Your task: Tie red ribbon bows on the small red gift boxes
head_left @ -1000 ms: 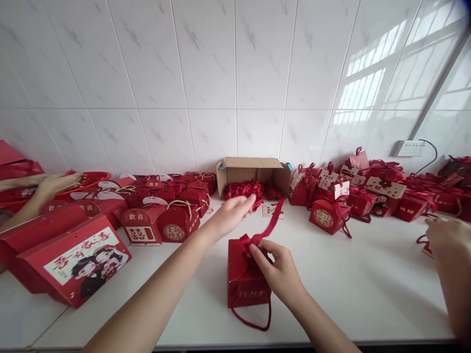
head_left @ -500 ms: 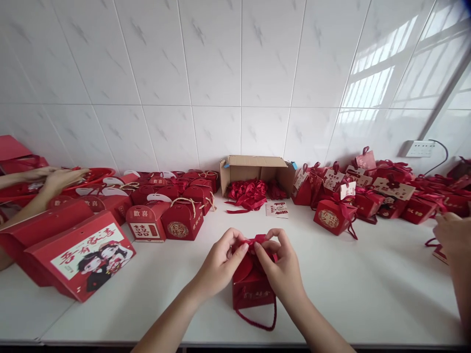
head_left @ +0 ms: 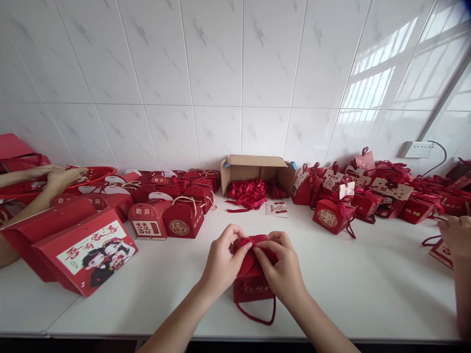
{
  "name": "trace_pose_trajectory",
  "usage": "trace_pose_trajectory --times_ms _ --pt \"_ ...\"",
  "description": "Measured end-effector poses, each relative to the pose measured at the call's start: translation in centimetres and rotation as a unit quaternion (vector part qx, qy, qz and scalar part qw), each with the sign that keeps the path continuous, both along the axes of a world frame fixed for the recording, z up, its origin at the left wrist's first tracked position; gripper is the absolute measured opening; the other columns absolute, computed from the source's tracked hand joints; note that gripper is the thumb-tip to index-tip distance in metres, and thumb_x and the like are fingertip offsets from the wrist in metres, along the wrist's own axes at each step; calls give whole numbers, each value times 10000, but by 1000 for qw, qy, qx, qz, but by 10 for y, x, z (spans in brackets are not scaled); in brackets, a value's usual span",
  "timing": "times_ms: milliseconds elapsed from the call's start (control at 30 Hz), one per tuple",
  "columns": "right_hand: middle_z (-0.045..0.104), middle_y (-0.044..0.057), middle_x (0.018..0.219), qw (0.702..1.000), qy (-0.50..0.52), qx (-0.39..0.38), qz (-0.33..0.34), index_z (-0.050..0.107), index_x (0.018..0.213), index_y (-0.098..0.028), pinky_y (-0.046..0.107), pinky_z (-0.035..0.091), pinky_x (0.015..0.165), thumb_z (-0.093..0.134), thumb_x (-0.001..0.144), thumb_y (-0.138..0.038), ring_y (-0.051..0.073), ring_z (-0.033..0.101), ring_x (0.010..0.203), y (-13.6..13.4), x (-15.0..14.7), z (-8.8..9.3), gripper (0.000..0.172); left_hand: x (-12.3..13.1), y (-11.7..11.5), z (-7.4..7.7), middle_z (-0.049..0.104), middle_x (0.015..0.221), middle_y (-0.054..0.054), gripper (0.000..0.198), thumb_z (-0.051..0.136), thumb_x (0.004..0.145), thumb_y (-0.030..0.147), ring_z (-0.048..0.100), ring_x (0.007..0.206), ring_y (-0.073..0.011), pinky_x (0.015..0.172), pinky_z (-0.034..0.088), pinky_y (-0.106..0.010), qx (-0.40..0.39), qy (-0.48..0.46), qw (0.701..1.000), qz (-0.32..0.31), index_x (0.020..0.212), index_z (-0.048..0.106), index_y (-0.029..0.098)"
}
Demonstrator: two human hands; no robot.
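A small red gift box (head_left: 252, 288) stands on the white table in front of me, with a dark red cord handle (head_left: 270, 318) hanging down its near side. My left hand (head_left: 225, 255) pinches a red ribbon (head_left: 247, 241) at the top of the box. From the other side, my right hand (head_left: 280, 257) pinches the same ribbon, its thumb and fingers close to my left fingertips. My fingers partly hide the ribbon and the box's lid.
Ahead, a cardboard box (head_left: 257, 161) lies on its side with red ribbons (head_left: 246, 193) spilling out, near printed tags (head_left: 276, 209). Red gift boxes (head_left: 149, 220) crowd the left; ribboned ones (head_left: 333, 215) the right. Other people's hands (head_left: 61, 177) work at left and at far right (head_left: 454, 235).
My hands stay at the ribbon, with small finger movements. The view has shifted slightly. The other person's hand at right shows a little more, beside a tagged item.
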State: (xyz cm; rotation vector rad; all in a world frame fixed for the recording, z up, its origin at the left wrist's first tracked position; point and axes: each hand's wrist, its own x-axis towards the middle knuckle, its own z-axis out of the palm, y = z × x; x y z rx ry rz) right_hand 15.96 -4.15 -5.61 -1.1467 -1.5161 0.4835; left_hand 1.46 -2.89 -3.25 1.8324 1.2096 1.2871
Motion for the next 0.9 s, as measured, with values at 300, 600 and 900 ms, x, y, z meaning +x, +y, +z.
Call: trace_pose_trajectory --times_ms 300,600,900 --pt "554 72 1316 994 11 -60 92 686 748 -237 536 270 1067 528 865 -349 302 336 1329 3 1 2 227 6 11 -3 640 761 12 268 634 782 269 587 705 -145 651 421 -256 -36 -65 997 -9 933 416 231" --pt "575 127 1231 982 106 -131 83 697 710 -199 447 376 1010 567 809 -504 314 427 1267 3 2 7 345 1 1 -1 672 896 -42 83 614 803 271 614 841 -186 722 458 -281 45 32 998 -26 850 633 206" --pt "665 83 1103 981 48 -159 99 733 770 -225 405 424 958 480 861 -408 286 515 1179 -9 19 23 326 -4 9 3 707 814 -44 114 634 779 222 651 798 -220 763 499 -339 46 98 994 2 791 745 246"
